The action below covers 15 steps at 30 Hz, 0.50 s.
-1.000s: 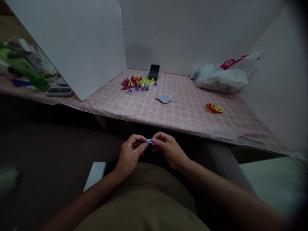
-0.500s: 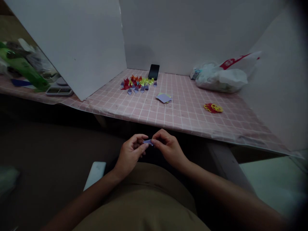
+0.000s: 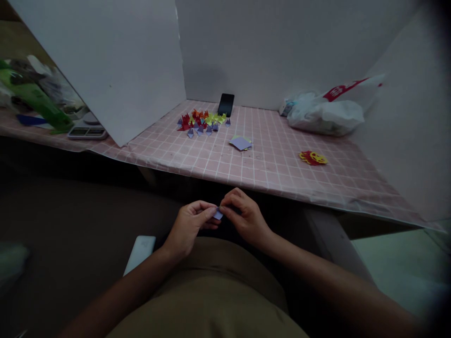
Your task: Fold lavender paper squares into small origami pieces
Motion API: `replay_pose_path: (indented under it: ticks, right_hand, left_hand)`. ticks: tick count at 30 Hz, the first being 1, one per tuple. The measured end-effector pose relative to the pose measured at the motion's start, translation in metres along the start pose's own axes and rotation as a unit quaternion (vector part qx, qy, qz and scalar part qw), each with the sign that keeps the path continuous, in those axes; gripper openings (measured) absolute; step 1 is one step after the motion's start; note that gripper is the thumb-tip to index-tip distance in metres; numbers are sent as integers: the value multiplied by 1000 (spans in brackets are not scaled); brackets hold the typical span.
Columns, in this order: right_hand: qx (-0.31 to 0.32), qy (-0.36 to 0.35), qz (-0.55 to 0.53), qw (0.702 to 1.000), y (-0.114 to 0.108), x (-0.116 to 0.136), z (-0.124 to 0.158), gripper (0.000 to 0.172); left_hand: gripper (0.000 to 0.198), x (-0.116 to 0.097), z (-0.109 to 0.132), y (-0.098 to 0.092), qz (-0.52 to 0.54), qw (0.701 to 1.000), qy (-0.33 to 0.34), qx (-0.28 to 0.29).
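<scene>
A small folded purple paper (image 3: 218,215) is held over my lap, below the table's front edge. My left hand (image 3: 193,223) pinches it from the left between thumb and fingers. From the right, the thumb and fingertips of my right hand (image 3: 244,216) grip its upper edge. On the table, a stack of square papers (image 3: 241,143) with a purple sheet on top lies beyond my hands. Left of the stack sits a cluster of folded paper pieces (image 3: 200,123) in red, orange, yellow and purple.
The pink checked table (image 3: 275,164) also bears a black phone (image 3: 226,104), a plastic bag (image 3: 326,115) and red and yellow shapes (image 3: 313,158). A scale (image 3: 87,133) and green bottle (image 3: 38,101) are beyond the left panel. A white slab (image 3: 141,253) lies left of my lap.
The purple paper has turned in my fingers and now shows a broader flat face. My left fingers have closed nearer around it; my right hand has barely shifted.
</scene>
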State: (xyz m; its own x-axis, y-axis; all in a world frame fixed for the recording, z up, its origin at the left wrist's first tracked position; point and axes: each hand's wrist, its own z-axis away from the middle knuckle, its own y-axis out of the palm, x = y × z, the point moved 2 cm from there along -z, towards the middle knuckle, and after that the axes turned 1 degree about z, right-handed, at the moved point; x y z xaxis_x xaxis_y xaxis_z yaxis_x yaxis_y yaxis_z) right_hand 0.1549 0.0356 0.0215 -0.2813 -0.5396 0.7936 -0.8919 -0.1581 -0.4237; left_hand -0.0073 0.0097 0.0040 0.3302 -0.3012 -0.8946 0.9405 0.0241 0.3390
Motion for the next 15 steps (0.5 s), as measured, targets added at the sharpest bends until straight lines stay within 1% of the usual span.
replay_pose_path:
  ticks: [2, 3, 5, 7, 9, 11, 15]
  right_hand:
    - [4, -21, 15, 1000, -1, 2, 0, 4]
    - [11, -36, 27, 999, -1, 3, 1, 5]
    - [35, -65, 63, 995, 1, 5, 2, 13]
    - [54, -78, 111, 989, 4, 5, 4, 9]
    - [51, -80, 141, 985, 6, 5, 5, 13]
    - [33, -73, 131, 988, 7, 5, 6, 14]
    - [-4, -33, 52, 998, 6, 6, 7, 10]
  left_hand:
    - [21, -1, -1, -1, 5, 1000, 13, -25]
    - [21, -1, -1, -2, 8, 999, 20, -37]
    - [21, -2, -1, -2, 13, 998, 30, -52]
    - [21, -2, 0, -1, 15, 998, 34, -55]
    - [21, -1, 0, 0, 19, 998, 35, -54]
    - [20, 1, 1, 2, 27, 997, 36, -54]
    - [20, 3, 2, 4, 38, 997, 47, -51]
